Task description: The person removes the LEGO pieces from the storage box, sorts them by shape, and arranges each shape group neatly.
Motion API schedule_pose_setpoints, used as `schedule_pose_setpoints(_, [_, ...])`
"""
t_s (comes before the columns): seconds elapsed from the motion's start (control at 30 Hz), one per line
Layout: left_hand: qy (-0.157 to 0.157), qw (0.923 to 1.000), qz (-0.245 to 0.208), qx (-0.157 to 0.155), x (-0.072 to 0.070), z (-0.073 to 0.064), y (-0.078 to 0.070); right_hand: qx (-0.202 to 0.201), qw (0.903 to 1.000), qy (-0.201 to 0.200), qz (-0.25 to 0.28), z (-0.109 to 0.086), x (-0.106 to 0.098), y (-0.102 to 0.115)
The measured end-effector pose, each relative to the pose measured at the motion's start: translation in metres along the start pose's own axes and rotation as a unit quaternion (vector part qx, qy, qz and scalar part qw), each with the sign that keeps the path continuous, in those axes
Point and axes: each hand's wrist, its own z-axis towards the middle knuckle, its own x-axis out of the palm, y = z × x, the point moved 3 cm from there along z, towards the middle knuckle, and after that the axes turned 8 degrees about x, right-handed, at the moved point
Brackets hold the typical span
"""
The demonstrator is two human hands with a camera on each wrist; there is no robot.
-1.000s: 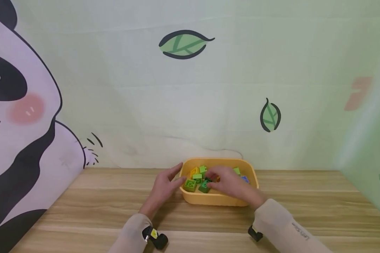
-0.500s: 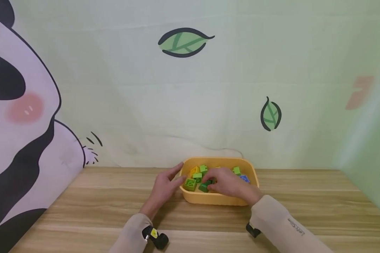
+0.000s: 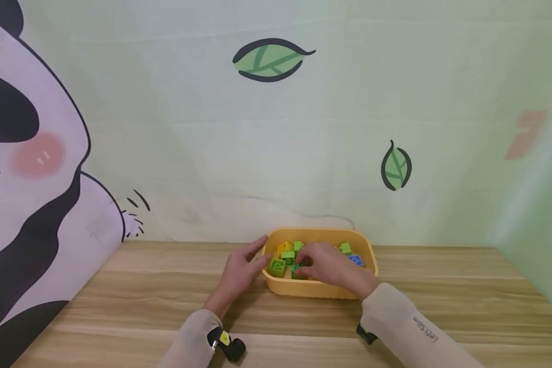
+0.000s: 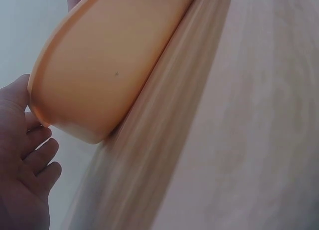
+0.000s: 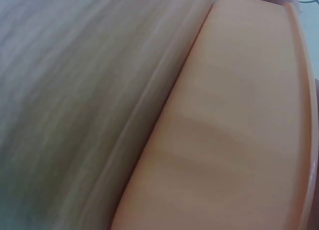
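A yellow plastic basket (image 3: 303, 289) stands on the wooden table and holds several toy building bricks. My right hand (image 3: 328, 263) reaches in over the near rim and pinches a dark green brick (image 3: 296, 272) between thumb and fingers; the hand partly covers this brick. My left hand (image 3: 241, 268) rests at the basket's left end, thumb and forefinger touching the rim. In the left wrist view the left hand (image 4: 22, 155) lies against the basket end with loosely bent fingers. The right wrist view shows mainly the basket's outer wall (image 5: 224, 115); the right hand's grip is hidden there.
Left of the right hand lie light green bricks (image 3: 278, 267) and a yellow brick (image 3: 284, 248). A blue brick (image 3: 356, 260) and another light green brick (image 3: 345, 248) lie on the right. Behind the table (image 3: 156, 286) hangs a printed cloth (image 3: 188, 128).
The right hand's fingers have come down onto the dark green brick, which has turned slightly. More of the blue and right-hand light green bricks shows. The left hand stays at the rim.
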Motion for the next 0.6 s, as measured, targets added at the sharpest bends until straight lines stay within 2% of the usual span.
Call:
schedule_pose_setpoints(0.1, [0.001,1.0,0.001,0.0,0.0001,0.0002,-0.0004,-0.003,1.0,-0.002,0.001,-0.0001,-0.0011,-0.0004])
schedule_pose_setpoints(0.2, [0.0,1.0,0.002,-0.001,-0.0001,0.0005,-0.0001,-0.025,0.9997,0.002,0.003,-0.0009,-0.003,-0.0003])
schedule_pose_setpoints(0.37, [0.001,1.0,0.003,0.0,-0.0003,0.0003,0.0008,-0.059,0.9972,0.045,0.01,-0.0012,-0.0034,-0.0009])
schedule_pose_setpoints(0.47, [0.002,1.0,0.003,-0.001,-0.0001,0.0,0.0004,-0.06,0.9958,0.068,0.014,0.0001,-0.0028,-0.0009])
schedule_pose_setpoints(0.6, [0.002,1.0,0.009,-0.001,0.0003,-0.0003,-0.0001,-0.054,0.9957,0.074,0.014,0.0013,-0.0018,-0.0008])
